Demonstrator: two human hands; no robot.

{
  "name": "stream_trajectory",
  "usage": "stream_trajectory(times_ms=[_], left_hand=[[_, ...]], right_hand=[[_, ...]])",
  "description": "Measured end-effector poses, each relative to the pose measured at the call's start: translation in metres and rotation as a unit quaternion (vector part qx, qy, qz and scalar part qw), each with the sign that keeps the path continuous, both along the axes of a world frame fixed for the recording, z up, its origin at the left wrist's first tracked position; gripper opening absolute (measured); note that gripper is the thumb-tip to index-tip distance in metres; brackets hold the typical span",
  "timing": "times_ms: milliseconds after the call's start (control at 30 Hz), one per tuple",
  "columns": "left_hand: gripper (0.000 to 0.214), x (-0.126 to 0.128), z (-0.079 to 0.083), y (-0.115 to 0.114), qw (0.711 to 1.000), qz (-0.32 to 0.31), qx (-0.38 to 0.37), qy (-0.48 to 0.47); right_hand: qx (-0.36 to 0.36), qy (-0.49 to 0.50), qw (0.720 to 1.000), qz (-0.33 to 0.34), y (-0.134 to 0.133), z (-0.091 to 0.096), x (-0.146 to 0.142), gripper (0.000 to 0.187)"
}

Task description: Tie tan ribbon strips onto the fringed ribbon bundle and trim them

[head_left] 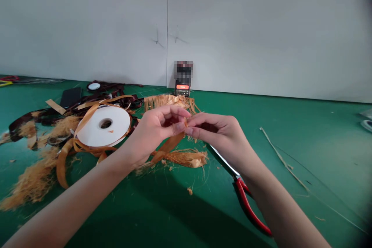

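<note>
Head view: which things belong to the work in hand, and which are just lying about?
Likely in use:
orange ribbon, pinched by left hand and right hand
white spool, similar ribbon around it
frayed orange bundle, below the hands
red-handled tool, nearby

Apparently lying about:
phone, standing upright
dark ribbon, left side
pale strand, right side

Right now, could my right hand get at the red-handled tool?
Probably yes: the red-handled tool lies near your right hand, nothing visibly blocking it, though that hand is pinching orange ribbon.
</note>
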State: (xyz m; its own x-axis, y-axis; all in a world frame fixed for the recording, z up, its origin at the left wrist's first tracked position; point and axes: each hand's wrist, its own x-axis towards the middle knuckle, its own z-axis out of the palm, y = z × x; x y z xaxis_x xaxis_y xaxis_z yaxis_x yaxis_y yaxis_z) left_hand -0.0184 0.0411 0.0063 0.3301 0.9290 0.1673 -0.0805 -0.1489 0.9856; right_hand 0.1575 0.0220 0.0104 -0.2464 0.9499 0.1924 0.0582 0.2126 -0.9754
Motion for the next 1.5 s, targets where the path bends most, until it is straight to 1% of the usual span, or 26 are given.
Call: stream_trajectory(times_ms=[67, 133, 200, 233, 367, 433, 533, 633, 700, 767, 867, 967, 1067, 1167, 1233, 1267, 1367, 1433, 1500], left_hand=[[0.01, 0.001, -0.001, -0.001, 0.998, -0.012, -0.044, -0.039], [0.009, 0.001, -0.002, -0.001, 0.993, -0.041, -0.075, -0.076], [0.012, 0.0, -0.001, -0.002, 0.988, -0.073, -0.085, -0.107], [0.013, 0.0, -0.001, -0.002, 0.986, -0.078, -0.083, -0.119], [0.012, -0.004, -0.001, 0.0, 0.991, -0.027, -0.047, -0.119], [0.011, -0.005, 0.0, 0.001, 0.994, -0.014, -0.022, -0.104], [0.014, -0.006, 0.002, -0.001, 0.998, 0.002, 0.022, -0.052], [0.015, -0.004, 0.005, -0.003, 0.996, 0.053, 0.064, 0.019], [0.013, -0.003, 0.006, -0.004, 0.993, 0.082, 0.078, 0.035], [0.013, -0.001, 0.006, -0.005, 0.992, 0.09, 0.078, 0.033], [0.014, 0.001, 0.005, -0.006, 0.995, 0.084, 0.056, 0.025], [0.014, 0.002, 0.005, -0.007, 0.998, 0.062, 0.001, -0.007], [0.014, 0.002, 0.004, -0.007, 0.995, 0.024, -0.069, -0.062], [0.013, 0.002, 0.001, -0.005, 0.987, -0.003, -0.12, -0.11], [0.013, 0.002, 0.0, -0.004, 0.986, -0.002, -0.126, -0.11], [0.013, 0.003, 0.0, -0.004, 0.988, 0.007, -0.118, -0.096], [0.021, 0.005, 0.002, -0.004, 0.997, 0.043, -0.057, -0.014], [0.025, 0.006, 0.003, -0.005, 0.998, 0.055, -0.012, 0.042], [0.019, 0.006, 0.002, -0.005, 0.995, 0.064, 0.015, 0.075]], right_hand=[[-0.01, 0.03, 0.999, 0.018, 0.001, -0.002, 0.0, 0.006], [-0.026, 0.073, 0.997, 0.03, 0.001, -0.003, -0.001, 0.008], [-0.04, 0.105, 0.993, 0.029, 0.001, -0.004, -0.002, 0.01], [-0.045, 0.114, 0.992, 0.027, 0.0, -0.003, -0.003, 0.01], [-0.047, 0.124, 0.991, 0.017, -0.004, 0.001, -0.01, 0.007], [-0.042, 0.121, 0.992, -0.006, -0.005, 0.003, -0.011, 0.006], [-0.056, 0.109, 0.992, -0.037, -0.004, 0.002, -0.008, 0.009], [-0.069, 0.104, 0.991, -0.038, -0.003, 0.001, -0.005, 0.014], [-0.083, 0.101, 0.991, -0.036, -0.003, 0.001, -0.005, 0.015], [-0.094, 0.095, 0.99, -0.036, -0.003, 0.002, -0.005, 0.017], [-0.078, 0.091, 0.991, -0.055, -0.002, 0.001, -0.006, 0.017], [-0.061, 0.106, 0.991, -0.058, 0.0, 0.001, -0.005, 0.011], [-0.079, 0.122, 0.989, -0.031, 0.0, 0.001, -0.004, 0.006], [-0.099, 0.124, 0.987, -0.023, 0.0, 0.001, -0.003, 0.007], [-0.098, 0.114, 0.988, -0.041, 0.0, 0.0, -0.004, 0.009], [-0.092, 0.103, 0.989, -0.054, 0.001, 0.0, -0.004, 0.009], [-0.051, 0.039, 0.993, -0.096, 0.001, -0.001, -0.005, 0.007], [-0.012, -0.023, 0.995, -0.098, 0.0, -0.001, -0.005, 0.001], [0.017, -0.08, 0.993, -0.08, -0.001, -0.001, -0.004, 0.003]])
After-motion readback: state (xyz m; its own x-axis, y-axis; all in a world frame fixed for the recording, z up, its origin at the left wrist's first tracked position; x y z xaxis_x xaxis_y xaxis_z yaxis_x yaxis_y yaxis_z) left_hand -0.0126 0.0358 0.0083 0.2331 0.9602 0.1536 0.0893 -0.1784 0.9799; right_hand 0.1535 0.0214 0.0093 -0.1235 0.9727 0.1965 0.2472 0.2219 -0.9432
